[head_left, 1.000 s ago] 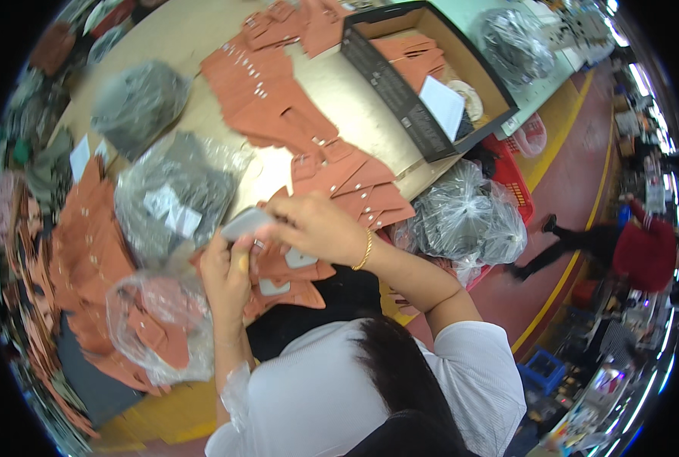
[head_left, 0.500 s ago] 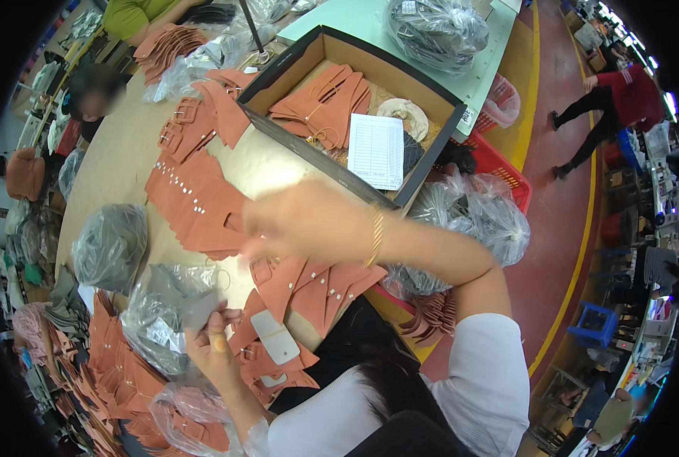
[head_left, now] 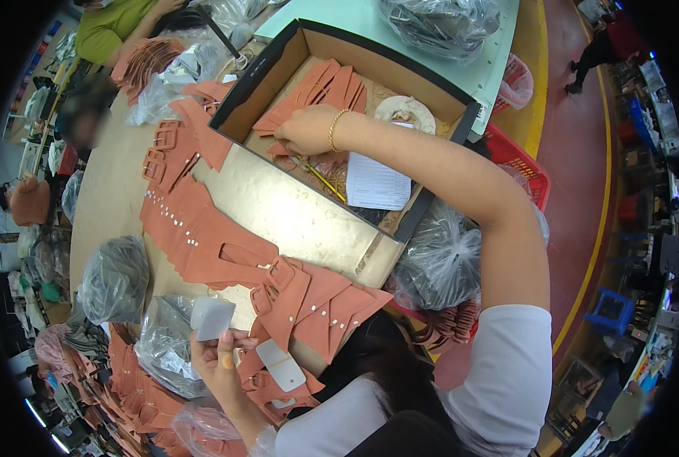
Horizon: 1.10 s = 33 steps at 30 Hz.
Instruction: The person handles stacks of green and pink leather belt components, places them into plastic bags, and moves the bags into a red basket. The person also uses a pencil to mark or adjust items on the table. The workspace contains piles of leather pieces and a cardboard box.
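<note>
My left hand (head_left: 221,356) pinches a small whitish square piece (head_left: 212,318) between thumb and fingers, over a clear plastic bag. My right hand (head_left: 309,131) reaches into a black-rimmed cardboard box (head_left: 278,169), its fingers curled down at a stack of rust-brown cut pieces (head_left: 339,85); whatever they grip is hidden. Just below that hand lies a thin yellow stick-like tool (head_left: 326,183). A printed white sheet (head_left: 377,183) and a pale roll (head_left: 405,113) share the box. Overlapping brown strap pieces with buckles (head_left: 282,272) and small white dots cover the table before me.
A pale rounded plate (head_left: 281,365) rests on brown pieces near my body. Plastic bags (head_left: 115,278) stand at the table's left. To the right are a red basket (head_left: 518,164) and another bag (head_left: 438,263). A person in green (head_left: 115,30) sits across the table.
My right hand has moved away from above the strap pieces, up and into the box. My left hand has turned the whitish piece more into view. The person in red has walked farther off.
</note>
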Tool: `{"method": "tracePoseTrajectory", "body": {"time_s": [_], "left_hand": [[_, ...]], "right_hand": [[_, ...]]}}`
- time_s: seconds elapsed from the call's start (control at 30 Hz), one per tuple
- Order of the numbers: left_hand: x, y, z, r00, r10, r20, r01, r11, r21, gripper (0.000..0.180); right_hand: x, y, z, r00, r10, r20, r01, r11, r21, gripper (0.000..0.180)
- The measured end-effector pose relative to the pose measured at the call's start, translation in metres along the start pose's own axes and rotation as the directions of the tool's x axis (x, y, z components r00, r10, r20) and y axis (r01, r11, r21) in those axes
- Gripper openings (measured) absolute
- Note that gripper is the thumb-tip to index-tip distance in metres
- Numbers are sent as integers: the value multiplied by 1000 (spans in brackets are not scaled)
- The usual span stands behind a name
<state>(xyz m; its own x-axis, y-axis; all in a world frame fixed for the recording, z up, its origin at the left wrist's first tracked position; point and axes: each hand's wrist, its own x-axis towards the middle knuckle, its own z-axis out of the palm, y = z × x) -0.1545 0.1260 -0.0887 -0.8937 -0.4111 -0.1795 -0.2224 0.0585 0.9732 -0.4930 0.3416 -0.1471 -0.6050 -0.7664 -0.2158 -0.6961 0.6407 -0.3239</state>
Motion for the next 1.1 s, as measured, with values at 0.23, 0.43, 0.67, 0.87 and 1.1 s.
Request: {"method": "tracePoseTrajectory", "body": {"time_s": [0.23,0.43,0.67,0.87,1.1], "left_hand": [[11,-18,-6,997,73,4,-72,989,-132,31],[8,-9,-12,993,-50,-110,73,972,222,26],[2,-11,-16,985,64,-163,-41,989,142,25],[-16,-10,-24,995,2,-100,-1,1000,5,43],[-40,-7,-28,994,10,-105,-15,999,-44,46]], "right_hand": [[-9,-24,-4,983,141,118,-118,977,-179,27],[-16,-45,27,986,157,-56,-166,925,-341,24],[-25,-8,-20,923,269,276,-360,859,364,24],[-72,4,-23,915,362,-178,-31,504,863,28],[-82,-3,-18,887,459,-54,-104,312,944,40]]}}
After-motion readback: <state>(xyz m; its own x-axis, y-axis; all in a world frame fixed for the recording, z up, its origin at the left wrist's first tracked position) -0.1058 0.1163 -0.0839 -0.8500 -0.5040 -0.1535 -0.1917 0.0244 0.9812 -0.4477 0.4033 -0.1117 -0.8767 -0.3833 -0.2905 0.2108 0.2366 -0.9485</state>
